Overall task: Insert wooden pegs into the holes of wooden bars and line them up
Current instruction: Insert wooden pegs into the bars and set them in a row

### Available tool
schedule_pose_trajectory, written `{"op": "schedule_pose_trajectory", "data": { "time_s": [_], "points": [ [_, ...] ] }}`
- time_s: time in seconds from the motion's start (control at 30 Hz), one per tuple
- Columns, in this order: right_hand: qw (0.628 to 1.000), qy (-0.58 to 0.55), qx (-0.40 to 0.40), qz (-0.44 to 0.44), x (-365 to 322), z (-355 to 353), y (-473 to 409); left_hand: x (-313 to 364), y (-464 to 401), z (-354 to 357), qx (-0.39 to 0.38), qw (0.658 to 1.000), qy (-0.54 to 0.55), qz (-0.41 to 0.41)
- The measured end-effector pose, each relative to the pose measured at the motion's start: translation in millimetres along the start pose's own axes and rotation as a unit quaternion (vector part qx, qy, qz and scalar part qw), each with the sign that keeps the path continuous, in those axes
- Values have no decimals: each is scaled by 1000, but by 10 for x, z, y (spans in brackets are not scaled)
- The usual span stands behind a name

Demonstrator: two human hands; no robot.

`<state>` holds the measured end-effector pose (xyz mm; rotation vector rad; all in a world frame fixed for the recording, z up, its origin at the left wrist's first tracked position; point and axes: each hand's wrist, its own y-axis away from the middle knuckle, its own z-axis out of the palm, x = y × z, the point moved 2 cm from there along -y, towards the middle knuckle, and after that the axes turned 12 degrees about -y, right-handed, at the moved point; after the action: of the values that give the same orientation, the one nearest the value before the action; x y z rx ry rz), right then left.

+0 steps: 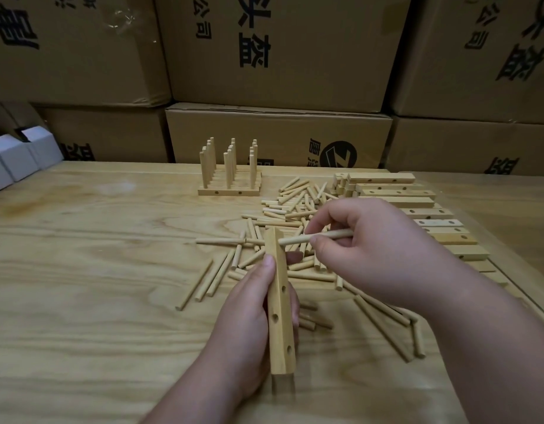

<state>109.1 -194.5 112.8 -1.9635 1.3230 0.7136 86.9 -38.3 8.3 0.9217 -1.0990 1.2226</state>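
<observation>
**Where the peg meets the bar: tip at the far hole, axis crosswise**

As we hold the bar [280, 304] in our left hand [249, 319], its long axis runs away from us, near end toward our body, far end up by the loose peg pile [292, 221]. Thumb lies on the bar's left face, fingers curl round the right side, clamped on the wood. Three holes show on its right-hand face below the thumb.

Our right hand [371, 249] sits right of the bar and pinches one peg [313, 238] between thumb and forefinger, fingers closed on it. The peg lies roughly level and crosswise to the bar, tip pointing left and touching, or just short of, the bar's right face near the far end. We cannot tell whether the tip has entered a hole; the bar's edge hides that spot. We judge the coming push runs leftward along the peg's own axis, square to the bar, with the right hand driving and the left bracing.

Counts, taken from the bar outward:
- bar in hand: one; peg in hand: one
- finished bars [230, 186] beyond the bar, lined up together at the table's [81, 270] back: several, each with three upright pegs; four or five rows, not sure
- bare bars [417, 209] right of the bar, in a stack: about ten showing
- loose pegs: dozens, beyond counting, spread beyond and right of the bar

Cardboard boxes [280, 50] stand behind the table.
</observation>
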Motion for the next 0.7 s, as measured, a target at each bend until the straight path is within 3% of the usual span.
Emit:
{"op": "schedule_pose_trajectory", "data": {
  "time_s": [0.37, 0.5, 0.57, 0.7],
  "points": [
    [998, 43, -25, 22, -10, -46, 16, -42, 16, -11, -9, 996, -89, -10],
    [998, 42, -31, 18, -33, -48, 19, -53, 50, 12, -14, 997, -70, -24],
    [998, 45, -48, 19, -65, -9, 32, -38, 60, 25, 12, 998, -46, -39],
    [996, 67, -56, 10, -117, 127, 57, -24, 56, -1, 78, 989, -115, -40]
  ]
}}
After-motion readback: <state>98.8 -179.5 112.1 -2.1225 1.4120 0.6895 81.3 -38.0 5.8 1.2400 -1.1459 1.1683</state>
